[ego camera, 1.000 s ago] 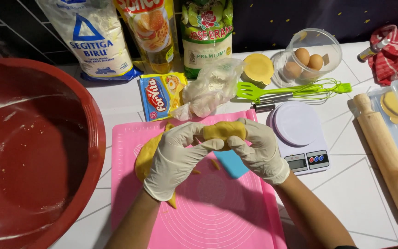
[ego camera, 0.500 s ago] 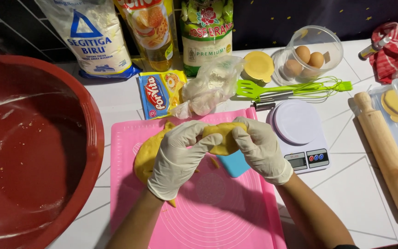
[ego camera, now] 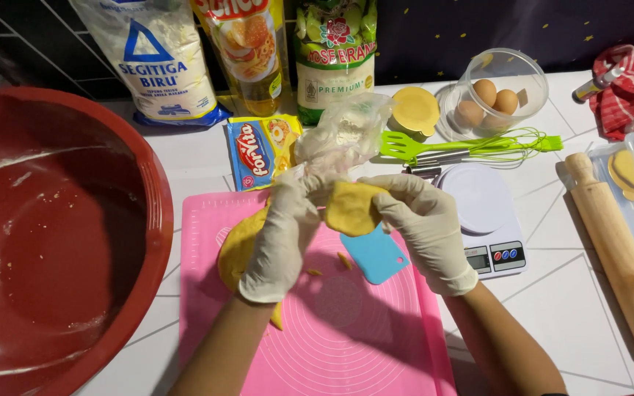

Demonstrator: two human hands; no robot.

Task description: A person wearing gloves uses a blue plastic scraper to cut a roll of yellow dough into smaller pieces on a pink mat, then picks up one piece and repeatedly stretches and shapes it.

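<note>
both gloved hands are raised over the pink silicone mat point(ego camera: 346, 345), holding a small piece of yellow dough point(ego camera: 351, 207) between them. the left hand point(ego camera: 282, 235) has its fingers curled together, pinching the left edge of the piece, and the right hand point(ego camera: 421, 227) has its fingers closed around the right edge, so the piece sits clamped between the two sets of fingertips. below and behind the left fingers a larger lump of yellow dough point(ego camera: 236, 249) lies on the mat, partly hidden by the glove. just under the right fingers a blue plastic scraper point(ego camera: 376, 257) rests on the mat, with a few dough crumbs beside it. past the right knuckles stands a white kitchen scale point(ego camera: 482, 220), and further right a wooden rolling pin point(ego camera: 614, 249). beyond the fingertips lies a crumpled plastic bag point(ego camera: 343, 136). well to the left of the left hand sits a big red bowl point(ego camera: 60, 242).
</note>
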